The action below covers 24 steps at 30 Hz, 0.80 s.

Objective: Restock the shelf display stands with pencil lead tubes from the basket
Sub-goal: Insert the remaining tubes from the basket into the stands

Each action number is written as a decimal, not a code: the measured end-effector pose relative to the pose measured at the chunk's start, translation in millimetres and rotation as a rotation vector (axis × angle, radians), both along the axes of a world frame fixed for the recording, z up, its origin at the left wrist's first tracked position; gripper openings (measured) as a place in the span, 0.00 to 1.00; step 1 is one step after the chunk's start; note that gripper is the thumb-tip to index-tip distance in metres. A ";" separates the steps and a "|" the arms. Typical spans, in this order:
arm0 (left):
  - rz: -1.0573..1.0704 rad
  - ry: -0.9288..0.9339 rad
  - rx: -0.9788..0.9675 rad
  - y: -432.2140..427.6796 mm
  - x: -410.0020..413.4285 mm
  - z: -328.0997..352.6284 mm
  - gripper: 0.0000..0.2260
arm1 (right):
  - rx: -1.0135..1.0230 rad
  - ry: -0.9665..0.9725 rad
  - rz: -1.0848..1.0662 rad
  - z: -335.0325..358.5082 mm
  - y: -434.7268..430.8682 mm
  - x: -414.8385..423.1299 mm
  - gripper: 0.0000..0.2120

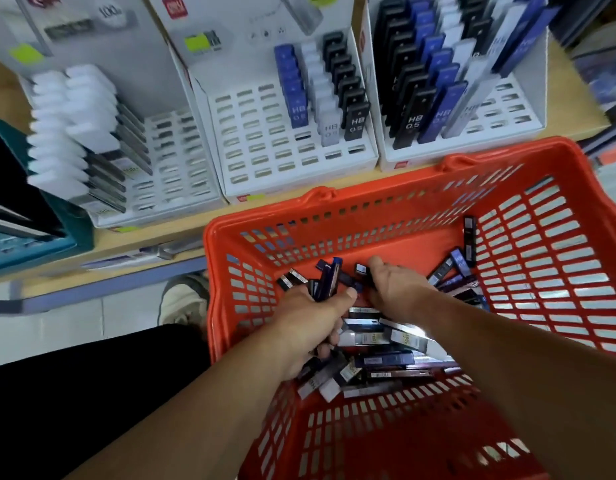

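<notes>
Gathering step: left hand [310, 320] clenches a bundle of lead tubes [325, 280], right hand [396, 289] pinches another in the red basket [541, 271]; next, slotting them into the middle stand [265, 147].

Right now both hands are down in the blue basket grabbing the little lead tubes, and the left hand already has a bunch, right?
Almost. The basket is red, not blue, as the head view shows. The rest holds: both hands are down in it among the lead tubes, and the left hand already grips a bunch while the right hand reaches into the pile.
</notes>
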<state>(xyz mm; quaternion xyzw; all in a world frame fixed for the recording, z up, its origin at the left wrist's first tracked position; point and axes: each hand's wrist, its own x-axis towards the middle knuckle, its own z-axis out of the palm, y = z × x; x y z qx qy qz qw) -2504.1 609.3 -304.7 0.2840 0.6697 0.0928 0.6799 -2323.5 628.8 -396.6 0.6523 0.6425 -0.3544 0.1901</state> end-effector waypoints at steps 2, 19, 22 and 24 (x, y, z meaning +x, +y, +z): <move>0.016 -0.029 -0.002 -0.2 -1.6 7.7 0.15 | 0.033 -0.001 0.009 13.2 6.2 0.2 0.15; -0.192 -0.036 0.339 4.5 -31.9 157.2 0.17 | -0.057 0.725 -0.689 257.0 -2.3 -25.5 0.15; -0.195 -0.055 0.414 -1.1 -42.1 197.9 0.15 | -0.001 0.797 -0.703 300.0 1.9 -32.4 0.11; -0.163 -0.071 0.442 -7.5 -53.9 223.3 0.17 | 0.035 0.876 -0.747 328.2 5.3 -45.6 0.10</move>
